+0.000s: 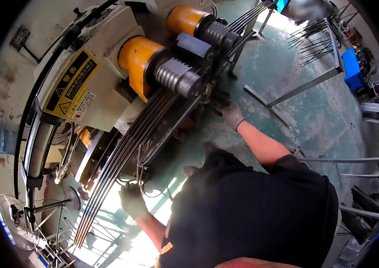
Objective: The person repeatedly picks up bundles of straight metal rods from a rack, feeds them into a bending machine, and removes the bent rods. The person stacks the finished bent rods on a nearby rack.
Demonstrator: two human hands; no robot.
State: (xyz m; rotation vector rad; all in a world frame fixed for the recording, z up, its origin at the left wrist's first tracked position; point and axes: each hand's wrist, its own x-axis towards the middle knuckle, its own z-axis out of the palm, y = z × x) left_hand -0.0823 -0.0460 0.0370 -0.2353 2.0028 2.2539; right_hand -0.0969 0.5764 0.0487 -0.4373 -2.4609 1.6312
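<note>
A bundle of several long thin metal rods (122,152) runs slantwise from the lower left up to a bending machine's ribbed steel roller (176,77). My left hand (132,200), in a dark grey glove, is just right of the rods, beside thin upright bars (140,167). Its fingers look loosely apart, with nothing visible in them. My right hand (230,115), in a grey glove, reaches to the machine's near edge below the roller. Its fingers curl at a dark part in shadow, and what they touch is hard to make out.
Orange housings (138,56) and a second roller (219,33) belong to the machine, whose pale body (86,71) carries a yellow warning label. A grey metal frame (305,85) stands on the green floor to the right, with a blue box (352,69) behind it.
</note>
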